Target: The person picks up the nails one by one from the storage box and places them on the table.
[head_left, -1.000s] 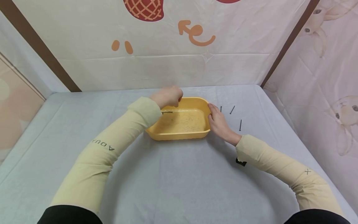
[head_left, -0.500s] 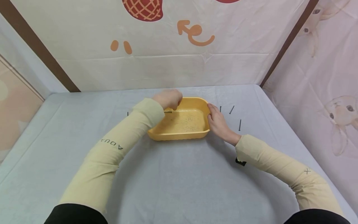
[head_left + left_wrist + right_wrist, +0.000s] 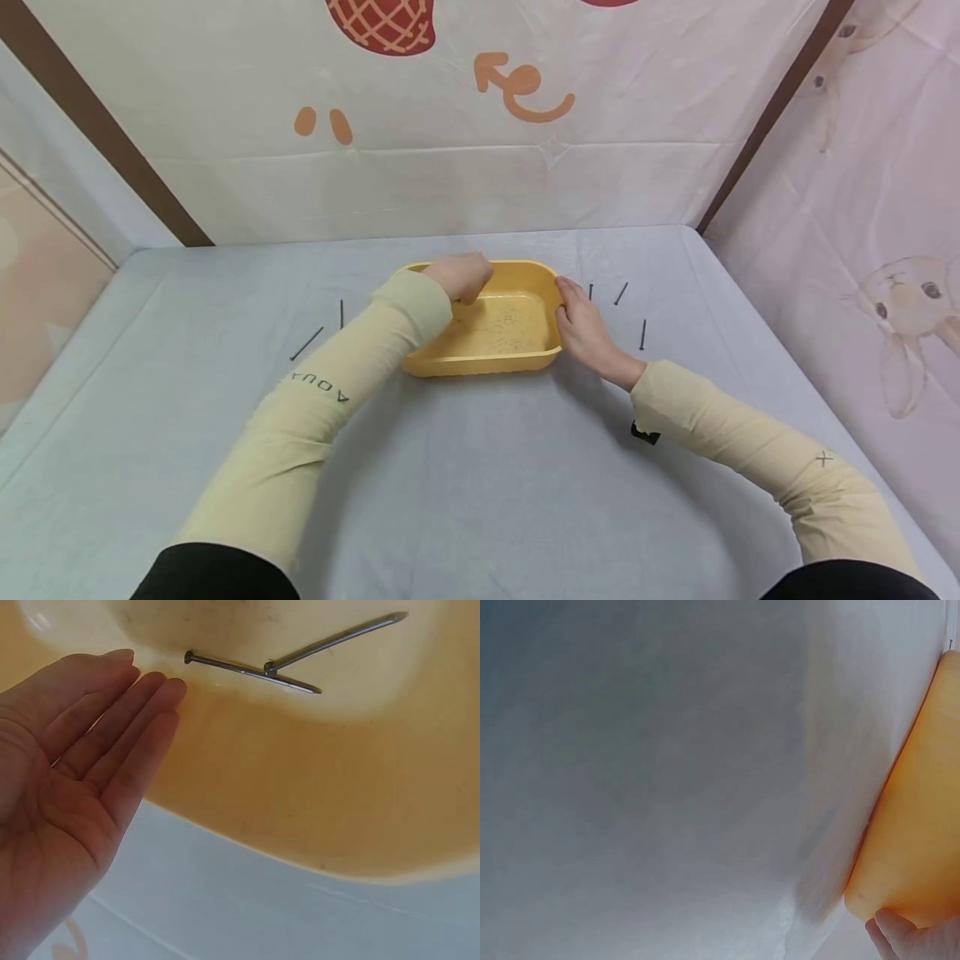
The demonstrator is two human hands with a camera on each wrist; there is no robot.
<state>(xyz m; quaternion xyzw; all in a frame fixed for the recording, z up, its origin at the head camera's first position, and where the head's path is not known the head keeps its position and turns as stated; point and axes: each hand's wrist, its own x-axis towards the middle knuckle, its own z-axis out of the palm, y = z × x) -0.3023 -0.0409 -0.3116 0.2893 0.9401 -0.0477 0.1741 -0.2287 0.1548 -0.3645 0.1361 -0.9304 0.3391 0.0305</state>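
A yellow plastic tray (image 3: 480, 364) stands on the cloth-covered table. My left hand (image 3: 463, 277) hangs over its far left part. In the left wrist view that hand (image 3: 82, 757) has its fingers together and slightly bent, the thumb near the index fingertip, and nothing shows between them. Two dark metal nails lie in the tray beside the fingertips: one nail (image 3: 232, 667) has the head of the other nail (image 3: 337, 643) against it. At the tray's right end my right hand (image 3: 588, 333) holds the rim; in the right wrist view its fingers (image 3: 900, 930) touch the outer wall.
Two loose nails lie on the table left of the tray, a slanted nail (image 3: 307, 343) and an upright-pointing nail (image 3: 341, 313). Right of the tray are more nails (image 3: 621, 293) (image 3: 642, 334). A printed cloth wall (image 3: 450, 192) rises behind the table's far edge.
My left hand has lowered toward the tray and its forearm has shifted right, uncovering two nails on the left. The nail seen earlier in the tray is now hidden in the head view. The right hand stays.
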